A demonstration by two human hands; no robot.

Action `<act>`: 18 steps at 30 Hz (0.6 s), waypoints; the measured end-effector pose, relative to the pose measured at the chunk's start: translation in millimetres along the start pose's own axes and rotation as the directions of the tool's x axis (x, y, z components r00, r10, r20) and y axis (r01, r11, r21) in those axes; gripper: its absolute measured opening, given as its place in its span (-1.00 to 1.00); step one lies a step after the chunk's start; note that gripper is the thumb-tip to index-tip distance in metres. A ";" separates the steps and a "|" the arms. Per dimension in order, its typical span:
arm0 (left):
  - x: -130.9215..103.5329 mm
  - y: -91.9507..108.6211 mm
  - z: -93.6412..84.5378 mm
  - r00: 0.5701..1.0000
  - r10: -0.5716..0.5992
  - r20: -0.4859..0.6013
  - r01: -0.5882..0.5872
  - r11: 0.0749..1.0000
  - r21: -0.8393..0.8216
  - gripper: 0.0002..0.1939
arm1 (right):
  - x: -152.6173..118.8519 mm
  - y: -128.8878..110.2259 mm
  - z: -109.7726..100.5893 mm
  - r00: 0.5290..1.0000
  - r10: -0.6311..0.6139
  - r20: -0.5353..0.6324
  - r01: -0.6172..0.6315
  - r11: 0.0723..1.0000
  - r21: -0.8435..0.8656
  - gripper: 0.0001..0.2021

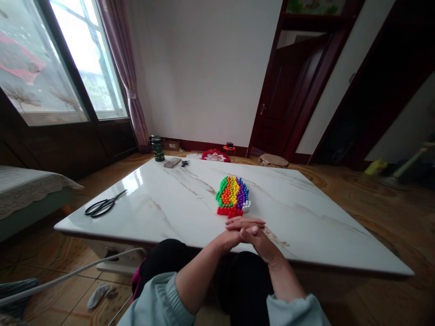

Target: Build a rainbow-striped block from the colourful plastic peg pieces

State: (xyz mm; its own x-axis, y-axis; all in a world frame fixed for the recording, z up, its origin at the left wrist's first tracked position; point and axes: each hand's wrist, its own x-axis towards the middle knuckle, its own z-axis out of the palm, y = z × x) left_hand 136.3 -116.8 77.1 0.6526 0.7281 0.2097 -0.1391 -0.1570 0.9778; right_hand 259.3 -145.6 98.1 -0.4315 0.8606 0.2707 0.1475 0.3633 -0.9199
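Observation:
My left hand (229,239) and my right hand (264,242) rest one over the other at the near edge of the marble-patterned table (183,213). Their fingers overlap and look stretched out, partly hiding each other; neither hand visibly holds anything. Just beyond the fingertips lies a beaded piece (234,194) with green, orange, yellow, purple and blue stripes. Red beads run along its near end, and a few white ones sit at its right corner. To the left on the tabletop are scissors (104,204) with black looped handles, their blades pointing away to the right.
A green patterned flask (157,148), a phone (172,162) and keys (185,163) occupy the table's far left corner. Behind the table stands a low stool (273,160). A pale bar (78,273) crosses the lower left, above a sock-like item (98,295) on the floor.

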 end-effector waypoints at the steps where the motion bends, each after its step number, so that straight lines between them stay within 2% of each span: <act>1: -2.1 -5.7 -0.1 0.999 -0.020 0.033 0.019 0.999 0.032 -0.52 | -6.0 7.8 -0.5 1.000 0.014 0.000 -0.014 1.000 0.009 -0.53; 4: -5.2 -26.0 -0.3 0.989 -0.047 0.143 0.023 0.986 0.162 -0.58 | -20.9 29.2 1.1 0.992 0.117 -0.046 -0.117 0.993 -0.010 -0.49; 6: -6.1 -38.1 -0.3 0.982 -0.033 0.183 0.002 0.986 0.167 -0.58 | -25.7 37.6 3.5 0.986 0.158 -0.060 -0.159 0.987 -0.011 -0.45; 12: -10.4 -51.6 0.3 0.999 -0.023 0.045 0.020 0.998 0.064 -0.58 | -25.0 35.1 6.0 0.976 0.218 -0.026 -0.216 0.974 0.063 -0.37; 18: -15.4 -53.3 2.7 0.999 -0.044 -0.011 0.045 0.996 0.072 -0.57 | -27.7 25.8 9.5 0.978 0.208 -0.018 -0.204 0.972 0.118 -0.37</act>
State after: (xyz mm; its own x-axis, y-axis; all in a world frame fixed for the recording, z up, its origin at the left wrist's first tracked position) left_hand 135.7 -121.5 21.7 0.6499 0.7415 0.1665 -0.0557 -0.1720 0.9835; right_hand 266.6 -163.5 64.2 -0.3757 0.9234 0.0786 0.1268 0.1352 -0.9827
